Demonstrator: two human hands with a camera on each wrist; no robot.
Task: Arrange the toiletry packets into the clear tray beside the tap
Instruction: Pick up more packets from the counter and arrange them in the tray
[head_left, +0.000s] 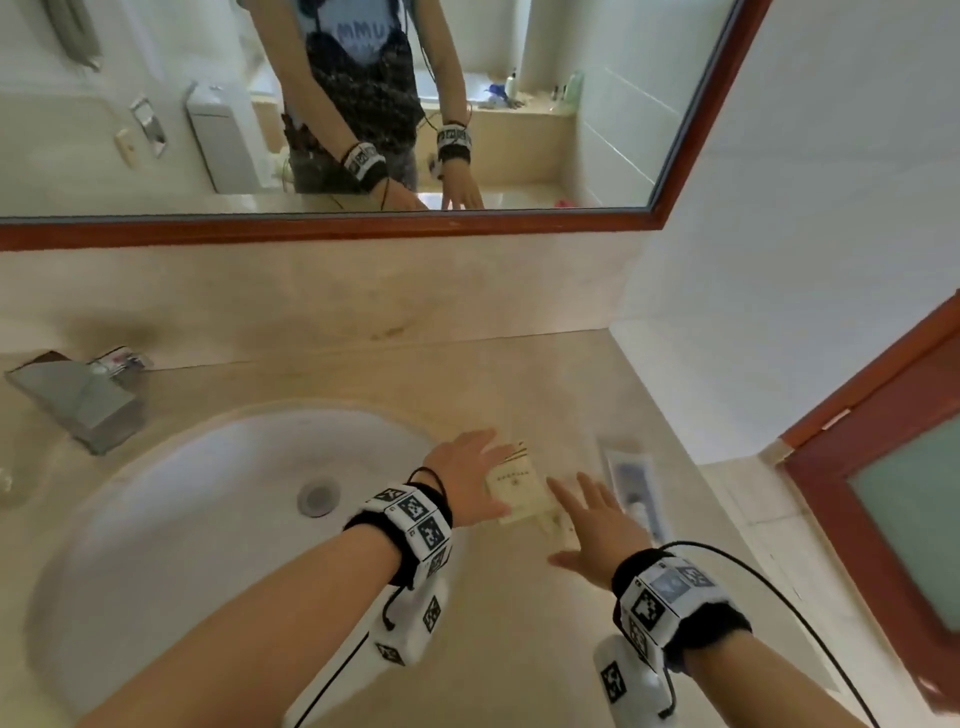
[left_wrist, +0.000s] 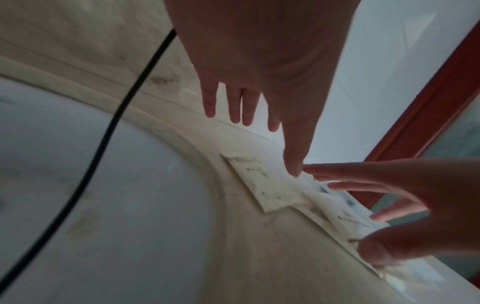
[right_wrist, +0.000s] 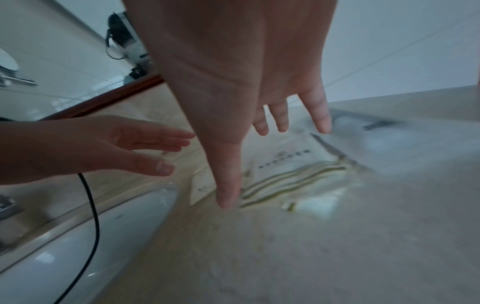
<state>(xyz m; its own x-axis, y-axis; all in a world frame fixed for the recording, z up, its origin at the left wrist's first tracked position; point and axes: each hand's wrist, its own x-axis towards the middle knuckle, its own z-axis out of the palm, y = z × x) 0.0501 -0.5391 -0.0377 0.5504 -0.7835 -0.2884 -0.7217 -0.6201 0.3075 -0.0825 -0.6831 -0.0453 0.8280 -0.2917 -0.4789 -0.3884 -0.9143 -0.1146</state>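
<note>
Toiletry packets (head_left: 519, 486) lie flat on the beige counter (head_left: 519, 649) right of the sink (head_left: 208, 519); I have my left hand (head_left: 467, 480) and right hand (head_left: 597, 525) over them, fingers straight and spread, gripping nothing

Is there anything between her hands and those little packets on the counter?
Nothing visible. The left hand and right hand hover open right over the cream toiletry packets on the marble counter, beside the sink. A clear toothbrush packet lies just past the right hand, to the side.
</note>
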